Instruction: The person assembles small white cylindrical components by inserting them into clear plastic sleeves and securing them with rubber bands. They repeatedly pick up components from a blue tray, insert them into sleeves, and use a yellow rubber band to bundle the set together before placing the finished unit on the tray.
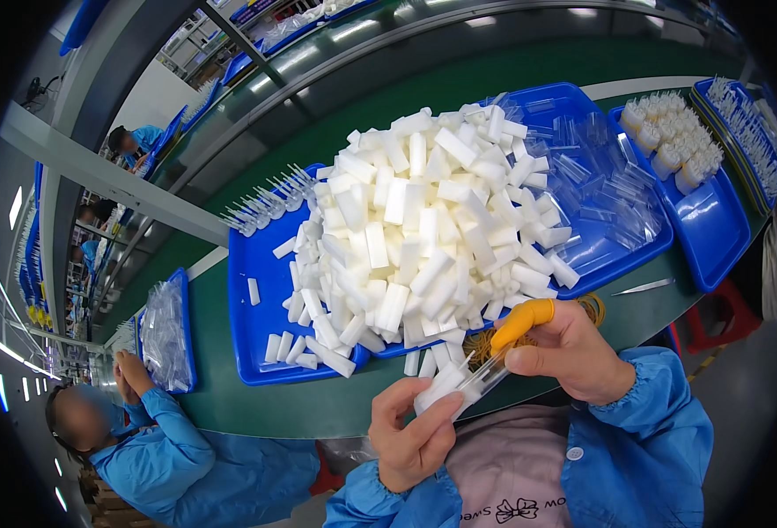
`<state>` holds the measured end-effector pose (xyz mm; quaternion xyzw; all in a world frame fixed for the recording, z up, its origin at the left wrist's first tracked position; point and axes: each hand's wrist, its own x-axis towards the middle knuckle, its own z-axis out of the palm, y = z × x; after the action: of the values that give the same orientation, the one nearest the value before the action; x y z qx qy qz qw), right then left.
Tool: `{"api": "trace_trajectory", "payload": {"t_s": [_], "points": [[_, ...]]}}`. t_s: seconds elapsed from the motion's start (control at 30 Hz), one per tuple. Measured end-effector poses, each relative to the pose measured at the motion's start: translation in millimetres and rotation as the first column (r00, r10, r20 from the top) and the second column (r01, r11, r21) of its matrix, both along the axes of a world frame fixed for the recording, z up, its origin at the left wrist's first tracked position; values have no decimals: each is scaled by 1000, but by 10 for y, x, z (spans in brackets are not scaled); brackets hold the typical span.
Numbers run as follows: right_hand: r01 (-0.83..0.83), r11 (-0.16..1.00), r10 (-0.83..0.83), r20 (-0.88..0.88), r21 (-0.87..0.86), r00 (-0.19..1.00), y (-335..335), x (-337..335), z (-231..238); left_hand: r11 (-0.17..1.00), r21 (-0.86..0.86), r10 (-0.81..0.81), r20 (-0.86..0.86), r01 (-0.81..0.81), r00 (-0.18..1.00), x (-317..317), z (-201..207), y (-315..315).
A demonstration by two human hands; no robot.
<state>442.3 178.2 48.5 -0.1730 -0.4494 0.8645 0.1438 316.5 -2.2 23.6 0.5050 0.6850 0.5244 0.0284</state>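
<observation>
1. Currently clamping white foam block (pixel 441 385) between thumb and fingers of left hand (pixel 415 429).
2. Pinching clear plastic tube (pixel 489 378) with right hand (pixel 571 354), orange finger cot (pixel 524 320) on index finger.
3. Block and tube touching, tilted, between both hands, above near edge of green counter (pixel 274 415); cannot tell if block inside tube or alongside.
4. Beyond hands: big pile of white foam blocks (pixel 406 220), heaped on left blue tray (pixel 249 339), spilling toward right blue tray (pixel 661 239).
5. On right blue tray: loose clear tubes (pixel 626 207).
6. Just behind right hand: yellowish rubber bands (pixel 594 308).
7. Farther right on counter: metal tweezers (pixel 644 287), then blue tray with bundled white parts (pixel 689 145).
8. At left: co-worker in blue jacket (pixel 155 453), near tray with clear plastic bags (pixel 165 334).
</observation>
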Motion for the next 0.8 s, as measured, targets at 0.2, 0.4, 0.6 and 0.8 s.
{"api": "trace_trajectory", "payload": {"t_s": [0.2,0.4,0.6,0.8], "points": [[5,958,4,-31,286,1000,27,14,-1,997,37,-66,17,65,998,-34,-51,2],[109,813,-81,-75,572,994,96,30,73,968,247,-159,737,-43,657,17,-65,120],[143,623,-92,-109,769,990,114,2,94,974,225,-204,906,-13,370,61,-102,-21],[174,472,-99,-145,864,985,96,-6,86,957,289,-245,825,-8,509,46,-162,-33]]}}
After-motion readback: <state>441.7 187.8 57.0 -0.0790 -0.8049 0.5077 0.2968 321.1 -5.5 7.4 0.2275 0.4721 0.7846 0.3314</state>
